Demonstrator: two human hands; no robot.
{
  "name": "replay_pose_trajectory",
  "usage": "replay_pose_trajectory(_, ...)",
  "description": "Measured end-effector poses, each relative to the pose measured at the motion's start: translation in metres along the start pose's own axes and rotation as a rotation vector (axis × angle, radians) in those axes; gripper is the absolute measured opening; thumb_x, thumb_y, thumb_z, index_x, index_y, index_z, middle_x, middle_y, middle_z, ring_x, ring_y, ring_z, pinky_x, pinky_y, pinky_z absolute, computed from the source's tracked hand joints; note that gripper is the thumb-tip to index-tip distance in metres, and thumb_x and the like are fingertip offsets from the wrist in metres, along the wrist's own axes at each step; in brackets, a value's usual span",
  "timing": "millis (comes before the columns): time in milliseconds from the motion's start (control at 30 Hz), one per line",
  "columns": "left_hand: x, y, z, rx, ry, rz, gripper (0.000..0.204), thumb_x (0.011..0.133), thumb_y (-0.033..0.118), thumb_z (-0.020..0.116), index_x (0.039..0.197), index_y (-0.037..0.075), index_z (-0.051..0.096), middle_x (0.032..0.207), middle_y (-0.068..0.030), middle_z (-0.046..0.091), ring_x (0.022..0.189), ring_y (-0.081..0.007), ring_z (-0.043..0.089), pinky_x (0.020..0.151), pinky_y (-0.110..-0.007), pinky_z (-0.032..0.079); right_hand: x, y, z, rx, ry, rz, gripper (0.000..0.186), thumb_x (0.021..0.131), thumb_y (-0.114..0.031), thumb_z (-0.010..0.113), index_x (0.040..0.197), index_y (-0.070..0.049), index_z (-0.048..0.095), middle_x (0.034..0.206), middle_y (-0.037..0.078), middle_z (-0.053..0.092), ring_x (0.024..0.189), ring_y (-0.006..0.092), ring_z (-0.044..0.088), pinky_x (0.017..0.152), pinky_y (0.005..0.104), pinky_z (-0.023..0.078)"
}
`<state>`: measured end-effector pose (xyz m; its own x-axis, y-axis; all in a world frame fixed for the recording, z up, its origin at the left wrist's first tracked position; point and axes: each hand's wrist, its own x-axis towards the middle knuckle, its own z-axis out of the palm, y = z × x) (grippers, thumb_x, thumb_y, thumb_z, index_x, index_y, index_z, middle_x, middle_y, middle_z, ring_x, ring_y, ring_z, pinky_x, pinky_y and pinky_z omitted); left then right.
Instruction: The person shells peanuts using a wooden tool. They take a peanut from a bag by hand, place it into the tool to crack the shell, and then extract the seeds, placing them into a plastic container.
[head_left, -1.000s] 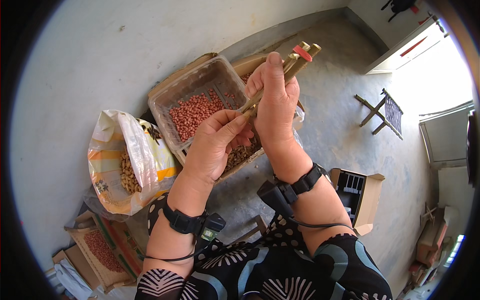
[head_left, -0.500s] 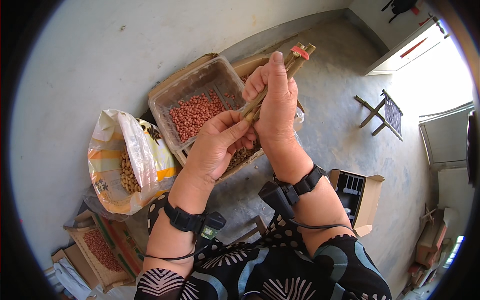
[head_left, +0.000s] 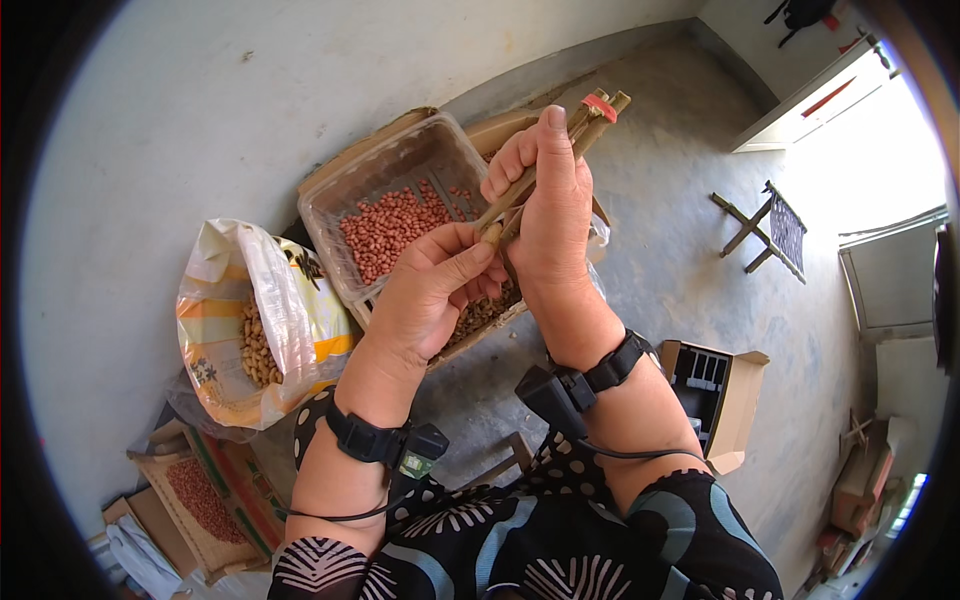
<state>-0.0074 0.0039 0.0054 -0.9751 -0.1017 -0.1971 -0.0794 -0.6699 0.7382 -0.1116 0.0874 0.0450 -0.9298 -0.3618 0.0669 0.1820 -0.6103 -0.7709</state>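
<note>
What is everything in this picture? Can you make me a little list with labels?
Left hand: pinches a peanut against the lower end of the stick tool
Right hand: grips the stick tool, two wooden sticks bound with a red band
Plastic tub: clear, holds red shelled peanuts
Bag: open, holds peanuts in their shells
Cardboard box: open, on the floor to the right
Folding stool: further off on the concrete floor
Wrists: a black strap with a small device on each

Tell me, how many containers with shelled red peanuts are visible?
2: a clear plastic tub just behind the hands, and a shallow tray at lower left, beside the left forearm. Others may be hidden.
</note>
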Motion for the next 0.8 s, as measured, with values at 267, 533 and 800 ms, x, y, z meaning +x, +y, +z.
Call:
replay_pose_trajectory(267, -0.0005, 0.0009, 0.0013, -0.099, 0.000, 0.005, 0.015, 0.091, 0.011, 0.063, 0.102, 0.002, 0.062, 0.087, -0.0061, 0.067, 0.076, -0.0133, 0.065, 0.070, -0.026, 0.053, -0.0023, 0.0036, 0.0009, -0.051, -0.039, 0.017, 0.043, 0.099, -0.041, 0.047, 0.070, -0.010, 0.039, 0.064, 0.003, 0.041, 0.058, 0.0137, 0.040, 0.053, 0.0284, 0.038)
replay_pose_trajectory(533, -0.0018, 0.0008, 0.0037, -0.125, -0.020, -0.012, 0.013, 0.091, 0.011, 0.062, 0.101, 0.002, 0.062, 0.086, -0.0061, 0.067, 0.074, -0.0134, 0.064, 0.070, -0.025, 0.053, -0.0044, 0.0009, 0.0040, -0.162, -0.022, -0.018, 0.047, 0.098, -0.041, 0.048, 0.064, -0.011, 0.037, 0.060, 0.002, 0.041, 0.056, 0.0122, 0.040, 0.051, 0.0269, 0.037)
replay_pose_trajectory(800, -0.0060, 0.0075, 0.0081, -0.088, -0.002, -0.021, 0.024, 0.091, 0.029, 0.065, 0.091, 0.006, 0.062, 0.075, -0.0044, 0.064, 0.065, -0.0121, 0.061, 0.057, -0.023, 0.048, -0.0078, -0.0001, 0.0086, -0.285, -0.082, -0.056, 0.046, 0.098, -0.039, 0.049, 0.063, -0.010, 0.043, 0.057, 0.001, 0.045, 0.054, 0.0105, 0.043, 0.052, 0.0259, 0.037)
